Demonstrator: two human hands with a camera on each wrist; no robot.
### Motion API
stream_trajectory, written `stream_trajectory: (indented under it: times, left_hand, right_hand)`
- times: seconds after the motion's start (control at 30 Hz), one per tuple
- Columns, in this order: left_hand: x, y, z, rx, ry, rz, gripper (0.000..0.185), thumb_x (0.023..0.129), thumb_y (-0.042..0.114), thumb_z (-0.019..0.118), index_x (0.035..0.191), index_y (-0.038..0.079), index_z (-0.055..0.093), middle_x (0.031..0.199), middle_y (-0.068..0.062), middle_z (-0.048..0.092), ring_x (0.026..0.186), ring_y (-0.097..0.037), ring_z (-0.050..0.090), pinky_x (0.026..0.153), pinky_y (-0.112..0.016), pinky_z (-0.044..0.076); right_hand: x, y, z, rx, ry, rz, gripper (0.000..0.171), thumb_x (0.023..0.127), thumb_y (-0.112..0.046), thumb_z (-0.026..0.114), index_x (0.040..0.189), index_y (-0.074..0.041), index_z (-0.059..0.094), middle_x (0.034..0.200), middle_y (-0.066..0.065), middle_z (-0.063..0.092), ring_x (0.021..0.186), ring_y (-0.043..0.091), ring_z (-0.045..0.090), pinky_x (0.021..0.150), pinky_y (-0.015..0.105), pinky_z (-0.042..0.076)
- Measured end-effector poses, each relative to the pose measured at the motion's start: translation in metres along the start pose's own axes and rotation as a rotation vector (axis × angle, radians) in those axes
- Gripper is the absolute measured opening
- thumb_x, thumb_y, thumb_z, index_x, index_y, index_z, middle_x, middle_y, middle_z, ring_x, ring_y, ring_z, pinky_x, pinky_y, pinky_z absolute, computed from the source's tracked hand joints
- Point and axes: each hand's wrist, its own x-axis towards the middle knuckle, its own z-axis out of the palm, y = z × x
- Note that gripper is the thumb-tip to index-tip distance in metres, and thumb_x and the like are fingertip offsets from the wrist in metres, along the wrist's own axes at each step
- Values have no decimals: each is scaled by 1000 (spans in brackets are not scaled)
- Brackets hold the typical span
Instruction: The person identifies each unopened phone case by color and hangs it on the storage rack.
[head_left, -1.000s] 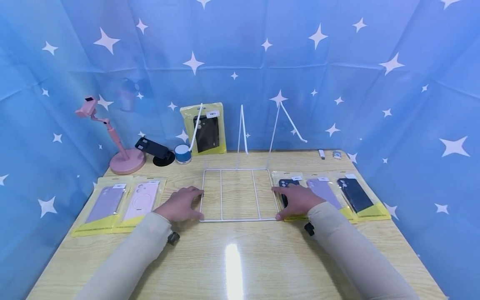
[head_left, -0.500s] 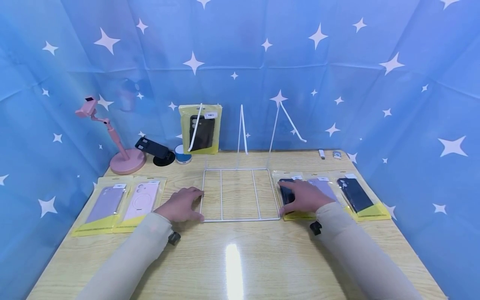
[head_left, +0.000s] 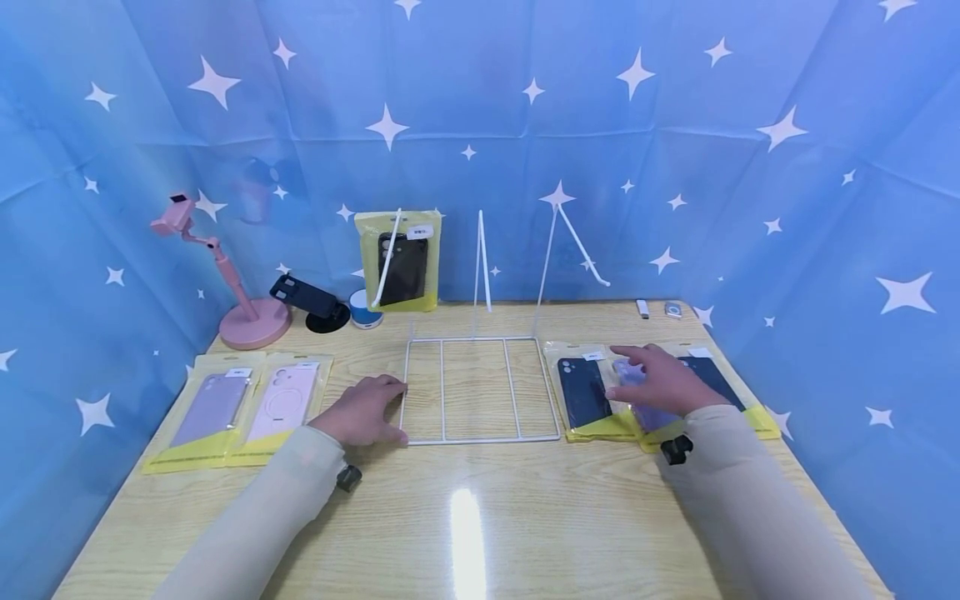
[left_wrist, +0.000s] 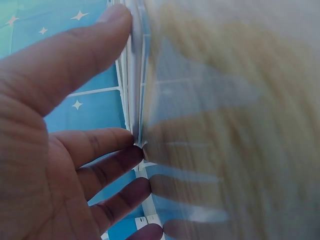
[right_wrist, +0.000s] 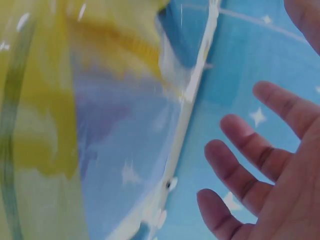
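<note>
A white wire display rack (head_left: 480,441) stands in the middle of the wooden table, with three prongs rising at its back. My left hand (head_left: 365,408) rests at the rack's left side. Its thumb and fingertips touch the wire, and the fingers (left_wrist: 100,145) are fairly straight in the left wrist view. A bagged black phone case (head_left: 405,271) hangs on the left prong. My right hand (head_left: 663,382) is over the right-hand packets, holding nothing, fingers spread. It partly covers a bagged purple phone case (head_left: 628,373). Beside that lies a bagged dark phone case (head_left: 583,396).
Another bagged black phone case (head_left: 720,385) lies at the far right. Two packets, one with a lilac case (head_left: 213,407) and one with a pink case (head_left: 283,404), lie left. Behind are a pink stand (head_left: 255,325), black phone holder (head_left: 309,297), blue speaker (head_left: 365,308) and small white stick (head_left: 642,308).
My right hand has left the rack's right edge and moved right, over the packets. The hanging packet has swung slightly left. My left hand stays at the rack.
</note>
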Motion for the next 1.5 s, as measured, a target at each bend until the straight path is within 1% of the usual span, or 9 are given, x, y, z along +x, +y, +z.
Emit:
stream_trajectory:
  times: [0.13, 0.23, 0.37, 0.5, 0.8, 0.9, 1.17, 1.37, 1.5]
  left_hand:
    - [0, 1, 0, 8, 1, -5, 91, 80, 45, 91, 155, 8, 53, 158, -14, 50, 145, -40, 46, 119, -62, 37]
    - [0, 1, 0, 7, 0, -8, 92, 80, 44, 91, 155, 8, 53, 159, -14, 49, 146, -40, 45, 120, -62, 36]
    - [-1, 2, 0, 5, 0, -9, 92, 80, 44, 91, 155, 8, 52, 159, -16, 48, 146, -41, 44, 120, -62, 36]
    - [0, 2, 1, 8, 1, -11, 93, 79, 44, 92, 155, 8, 52, 160, -15, 48, 146, -41, 44, 120, -62, 36]
    - [-1, 3, -2, 15, -5, -10, 92, 80, 45, 92, 155, 8, 53, 160, -15, 48, 146, -40, 45, 120, -61, 36]
    - [-2, 5, -3, 12, -10, -15, 92, 80, 45, 91, 155, 8, 53, 160, -14, 48, 146, -40, 44, 120, -61, 36]
    - [-2, 7, -4, 19, -17, -27, 91, 80, 45, 91, 155, 9, 54, 159, -14, 49, 146, -39, 45, 120, -60, 37]
    - [-3, 9, -5, 13, -14, -29, 91, 80, 44, 92, 154, 9, 54, 159, -13, 49, 147, -38, 44, 120, -59, 37]
    - [-3, 9, -5, 20, -15, -25, 91, 80, 44, 92, 155, 8, 53, 158, -12, 50, 146, -37, 44, 119, -58, 38]
  right_hand:
    - [-6, 14, -10, 11, 29, 9, 98, 89, -63, 77, 165, -13, 37, 153, 33, 44, 134, 55, 49, 98, 68, 51]
    - [-9, 27, -16, 12, 47, 19, 96, 92, -58, 77, 164, -10, 37, 155, 36, 41, 136, 58, 47, 101, 71, 49]
    - [-13, 46, -26, -2, 69, 61, 97, 93, -57, 76, 164, -6, 35, 157, 37, 40, 140, 59, 42, 105, 74, 45]
    - [-19, 66, -36, -8, 86, 100, 97, 94, -56, 75, 163, -2, 33, 154, 42, 40, 138, 61, 41, 104, 76, 43]
    - [-31, 99, -46, 8, 65, 193, 101, 97, -61, 68, 165, 0, 26, 154, 46, 31, 134, 67, 38, 98, 79, 44]
    - [-33, 109, -47, 18, 55, 219, 104, 97, -64, 66, 166, 0, 22, 156, 48, 27, 135, 69, 34, 100, 80, 41]
    - [-31, 122, -50, 67, 9, 288, 109, 95, -63, 69, 167, -2, 14, 156, 50, 19, 137, 72, 27, 103, 81, 38]
    - [-26, 127, -50, 49, -16, 329, 111, 95, -63, 69, 166, 1, 13, 154, 51, 23, 135, 71, 31, 102, 79, 41]
    - [-21, 131, -48, 15, -27, 335, 111, 95, -62, 69, 165, 5, 15, 150, 50, 30, 133, 69, 37, 100, 76, 45]
